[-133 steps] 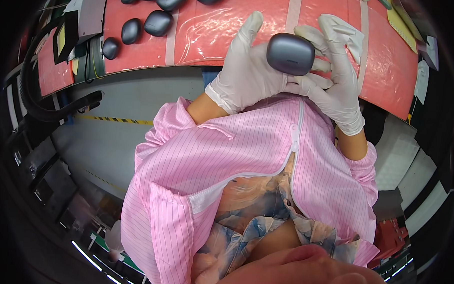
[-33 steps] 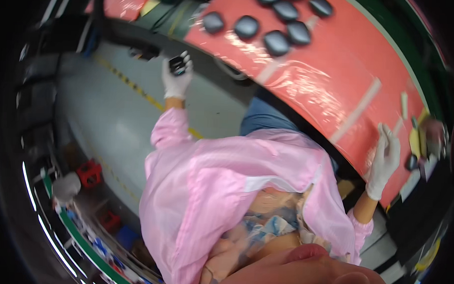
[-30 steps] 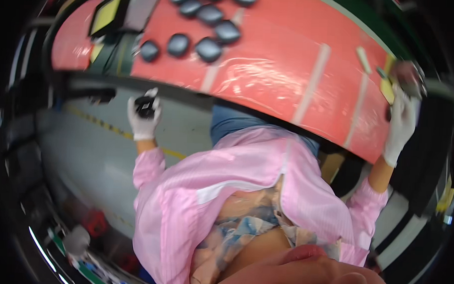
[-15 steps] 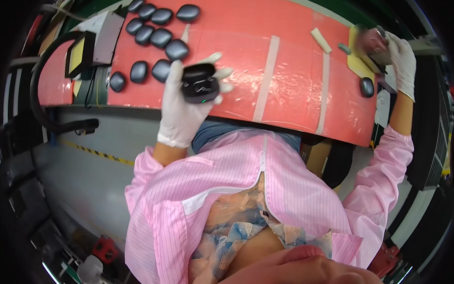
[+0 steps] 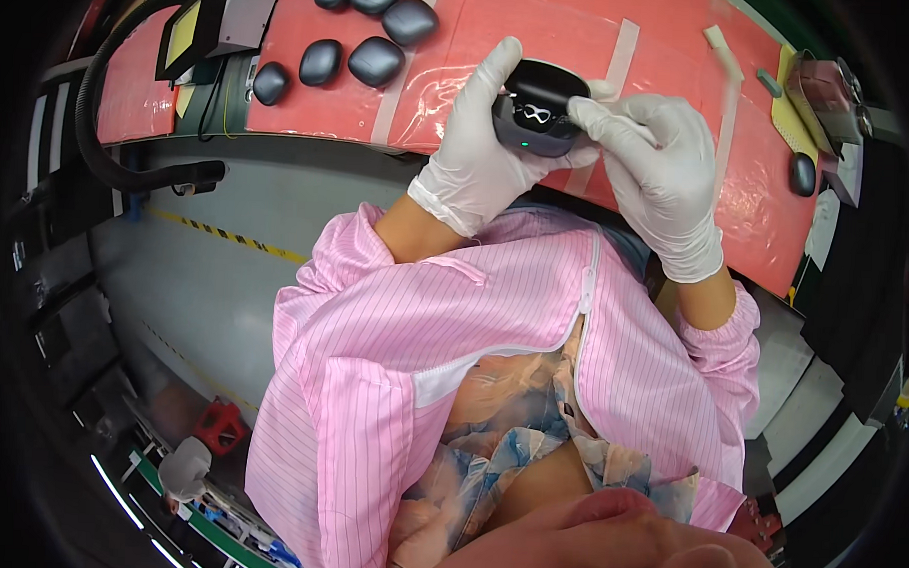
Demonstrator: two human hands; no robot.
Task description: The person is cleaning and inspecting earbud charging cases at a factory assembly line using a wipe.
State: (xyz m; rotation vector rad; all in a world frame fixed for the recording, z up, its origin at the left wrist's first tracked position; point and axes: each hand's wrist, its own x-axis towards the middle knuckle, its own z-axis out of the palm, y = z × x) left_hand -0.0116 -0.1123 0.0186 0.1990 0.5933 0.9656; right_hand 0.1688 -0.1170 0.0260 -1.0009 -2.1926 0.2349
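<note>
One dark case [image 5: 540, 139] is being held above the near edge of the red-covered table [image 5: 504, 25]. The left hand [image 5: 492, 135], gloved in white, is supporting it; the thumb is lying along the left side, and the other fingers are grasping it from below and behind. The lid [image 5: 548, 77] is standing open, and a green light [image 5: 524, 143] is glowing on the front. The right hand [image 5: 661, 156], also gloved, is bending its fingers at the case's right edge, with the tips touching; whether they are gripping anything cannot be told. Several closed units [image 5: 377, 61] are lying on the table to the left, some close together. Another unit [image 5: 803, 175] is lying at the right, near a yellow pad [image 5: 795, 116]. A black hose [image 5: 91, 131] is curving past the table's left end.
</note>
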